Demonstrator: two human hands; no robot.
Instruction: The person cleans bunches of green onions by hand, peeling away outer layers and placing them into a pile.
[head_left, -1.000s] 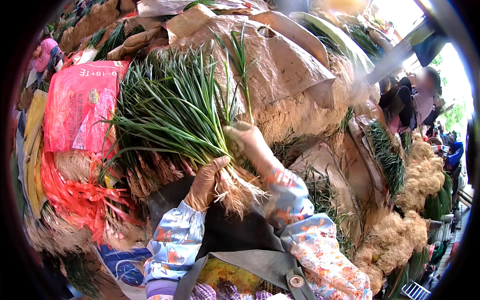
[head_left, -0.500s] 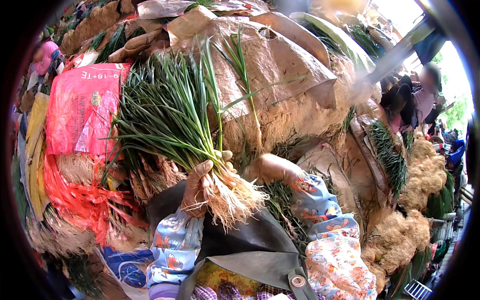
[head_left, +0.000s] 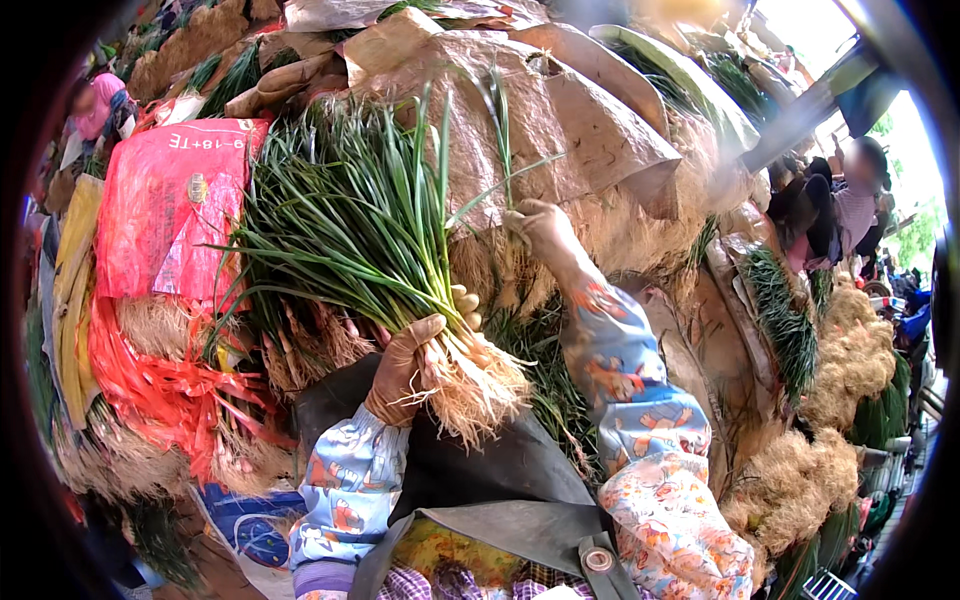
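My left hand (head_left: 408,368), in a thin brownish glove, is closed round a thick bunch of garlic greens (head_left: 375,235). Its long flat leaves fan up and to the left, and the pale roots (head_left: 475,385) hang over the dark apron (head_left: 520,455). My right hand (head_left: 545,232) is raised beyond the bunch on the right. Thumb and fingers pinch the lower part of one single garlic stalk (head_left: 504,150), whose blurred leaves stand up in front of the brown sheet. My fingers partly hide its lower end.
Brown sheets (head_left: 580,110) cover a heap of rooted stalks ahead. A red sack (head_left: 170,220) with more roots stands at left. Loose greens (head_left: 545,365) lie beside the apron. Root-covered bundles (head_left: 805,480) line the right side. Another person (head_left: 860,205) sits at far right, another (head_left: 95,105) at far left.
My right hand has moved up and away from near the bunch's roots and now grips the single stalk. My left hand keeps the bunch, shifted slightly right.
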